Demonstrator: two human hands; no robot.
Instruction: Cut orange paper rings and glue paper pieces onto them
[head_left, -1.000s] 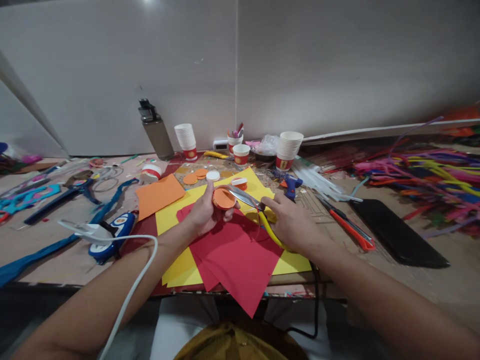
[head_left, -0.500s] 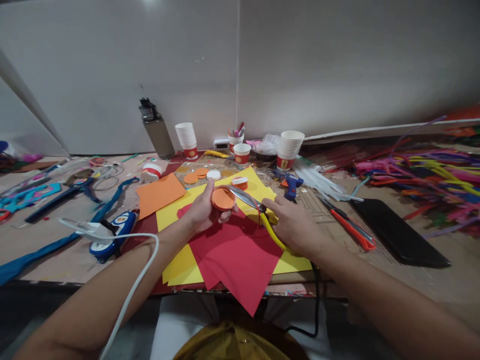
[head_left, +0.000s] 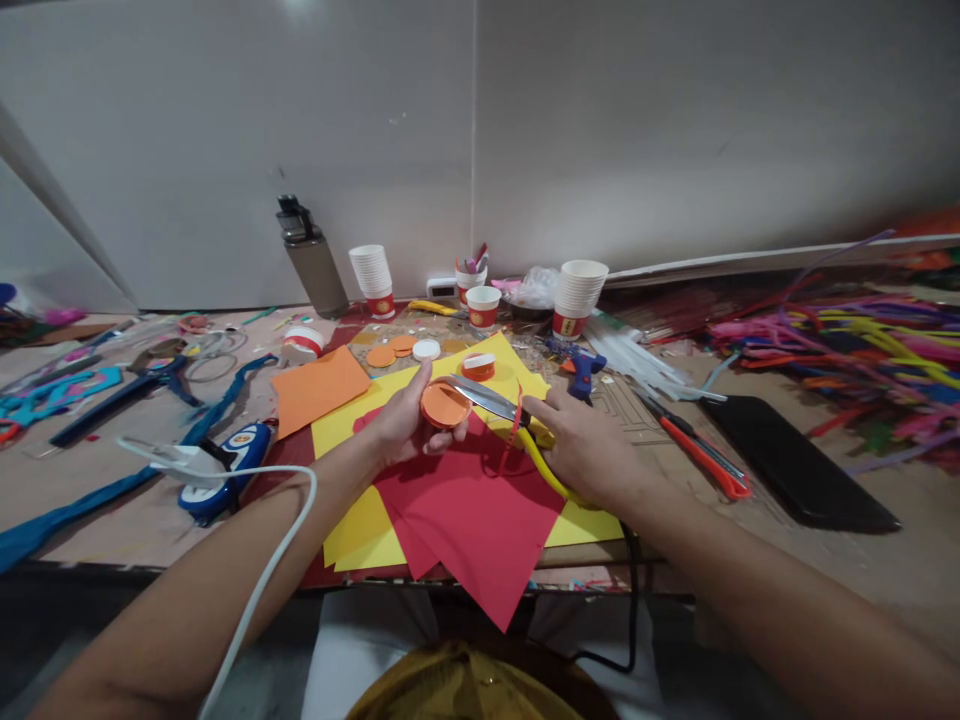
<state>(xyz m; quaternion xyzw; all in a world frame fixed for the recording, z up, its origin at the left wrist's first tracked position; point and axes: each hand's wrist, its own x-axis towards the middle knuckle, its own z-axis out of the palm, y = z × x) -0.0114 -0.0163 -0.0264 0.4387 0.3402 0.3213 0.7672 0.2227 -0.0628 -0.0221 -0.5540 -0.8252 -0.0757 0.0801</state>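
Note:
My left hand (head_left: 409,422) is closed around a short round cup piece (head_left: 447,402) whose face is orange. In my right hand (head_left: 577,440) are scissors (head_left: 491,400) with yellow handles. Their blades look closed or nearly so, and the tip lies over the edge of the cup piece. A thin red strip (head_left: 514,432) hangs in a curl by the blades. Beneath my hands lie red paper sheets (head_left: 480,530) on yellow sheets (head_left: 356,525). Just beyond the scissors sits another short orange-and-white cup piece (head_left: 478,368).
Orange discs (head_left: 381,357), a white disc (head_left: 427,350) and orange paper (head_left: 321,385) lie ahead. Stacked paper cups (head_left: 580,300) and a bottle (head_left: 315,265) stand near the wall. A glue gun (head_left: 585,372), a box cutter (head_left: 705,458) and a phone (head_left: 799,465) are right. A white cable (head_left: 289,540) crosses my left forearm.
The red strip now hangs in a clearer loop beside the blades. The cup piece has shifted slightly left and tilted, showing more of its orange face. My right hand has hardly moved.

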